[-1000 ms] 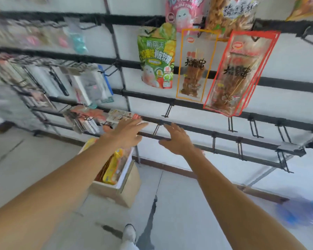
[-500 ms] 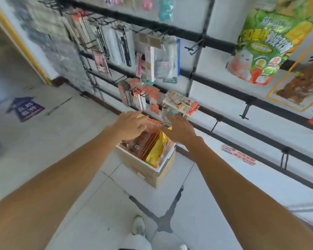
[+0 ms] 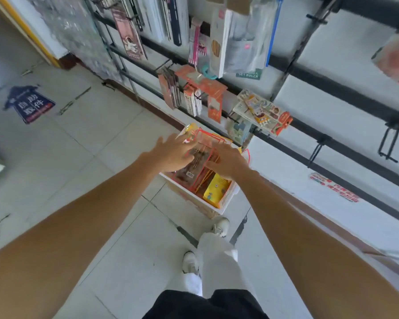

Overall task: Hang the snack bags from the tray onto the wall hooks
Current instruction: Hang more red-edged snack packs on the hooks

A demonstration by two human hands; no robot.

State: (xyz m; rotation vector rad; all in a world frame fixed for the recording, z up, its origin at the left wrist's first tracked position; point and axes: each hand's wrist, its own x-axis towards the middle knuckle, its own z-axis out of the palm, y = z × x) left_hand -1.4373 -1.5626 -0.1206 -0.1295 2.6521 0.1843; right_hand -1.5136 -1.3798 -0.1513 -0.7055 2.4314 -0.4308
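Above the tray (image 3: 184,188) on the floor (image 3: 101,157), the left hand (image 3: 171,153) has its grip spread, fingers straight over the snack bags (image 3: 194,169), which stand in the tray, not yet lifted. The right hand (image 3: 226,161) lies on them too; if its grip pinches one, I cannot tell. Further right, several wall hooks (image 3: 388,143) are bare, so I judge much hanging remains.

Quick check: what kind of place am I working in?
Probably a small shop: packaged goods hang from wall hooks, a tray of snack bags waits below them, and a blue arrow sticker marks the tiled floor.
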